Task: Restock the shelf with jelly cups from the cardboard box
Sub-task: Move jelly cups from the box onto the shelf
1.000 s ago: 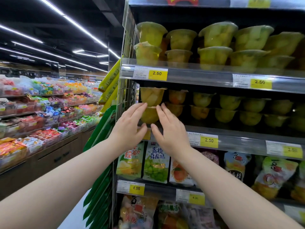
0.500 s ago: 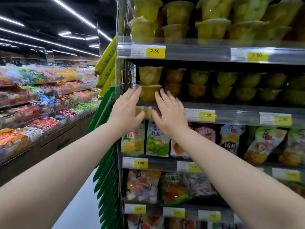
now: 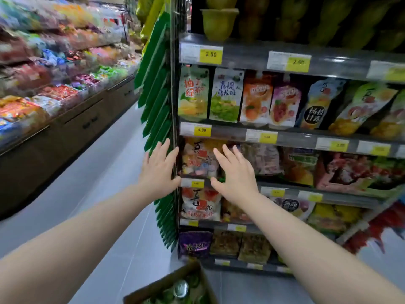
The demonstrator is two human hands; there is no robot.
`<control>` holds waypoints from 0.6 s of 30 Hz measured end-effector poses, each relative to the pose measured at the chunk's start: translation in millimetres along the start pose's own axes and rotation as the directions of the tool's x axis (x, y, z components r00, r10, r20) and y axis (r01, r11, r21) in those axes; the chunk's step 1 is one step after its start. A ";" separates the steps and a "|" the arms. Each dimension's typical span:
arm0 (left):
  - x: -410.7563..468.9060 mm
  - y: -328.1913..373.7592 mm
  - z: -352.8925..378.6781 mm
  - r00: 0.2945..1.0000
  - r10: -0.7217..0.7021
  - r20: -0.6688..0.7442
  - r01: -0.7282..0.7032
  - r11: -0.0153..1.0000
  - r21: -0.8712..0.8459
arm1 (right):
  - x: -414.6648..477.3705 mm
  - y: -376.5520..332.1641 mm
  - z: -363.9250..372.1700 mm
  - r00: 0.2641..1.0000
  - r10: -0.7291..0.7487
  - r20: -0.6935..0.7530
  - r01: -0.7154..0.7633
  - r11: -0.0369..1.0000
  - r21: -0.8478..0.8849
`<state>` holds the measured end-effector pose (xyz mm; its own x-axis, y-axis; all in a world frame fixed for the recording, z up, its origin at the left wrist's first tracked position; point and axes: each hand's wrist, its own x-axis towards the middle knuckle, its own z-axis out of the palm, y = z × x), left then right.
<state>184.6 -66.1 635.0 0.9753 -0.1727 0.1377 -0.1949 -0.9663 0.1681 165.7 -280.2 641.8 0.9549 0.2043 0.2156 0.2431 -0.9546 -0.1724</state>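
Note:
Yellow-green jelly cups [image 3: 219, 23] stand stacked on the top visible shelf [image 3: 245, 54] at the upper right. The cardboard box [image 3: 166, 286] sits on the floor at the bottom centre, with green jelly cups and a shiny lid showing inside. My left hand [image 3: 156, 172] and my right hand [image 3: 236, 174] are both empty, fingers spread, held in the air in front of the lower shelves of snack bags, well below the jelly cups and above the box.
Pouch packs [image 3: 225, 97] and snack bags fill the shelves under the cups. Green hanging packets [image 3: 156, 88] line the shelf unit's left end. A long candy display [image 3: 54, 84] runs along the left of the grey aisle floor [image 3: 98, 194].
Both hands left the jelly cups on the shelf and dropped down, empty. The view tilted downward, so the box has come into sight.

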 end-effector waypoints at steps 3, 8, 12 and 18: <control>-40.9 -5.4 28.6 0.997 -0.021 0.080 0.023 0.999 -0.025 | -32.1 -5.0 26.1 0.994 0.004 0.108 -0.007 1.000 0.023; -112.2 -6.0 80.9 0.966 -0.066 0.250 0.070 0.998 -0.005 | -93.8 -12.1 77.0 0.972 0.017 0.236 -0.031 0.998 0.057; -164.5 -20.0 128.1 0.931 -0.088 0.353 0.097 0.995 -0.008 | -131.3 -21.5 123.5 0.938 0.024 0.347 -0.051 0.996 0.068; -205.3 -62.8 175.9 0.879 -0.112 0.464 0.146 0.988 -0.039 | -158.2 -38.0 189.6 0.871 0.093 0.482 -0.153 0.985 0.086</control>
<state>14.9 -3.6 424.5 0.9270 -0.1325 -0.3508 -0.0539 -0.9729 0.2249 37.8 -235.0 432.0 0.9369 0.1934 -0.2911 0.1080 -0.9524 -0.2852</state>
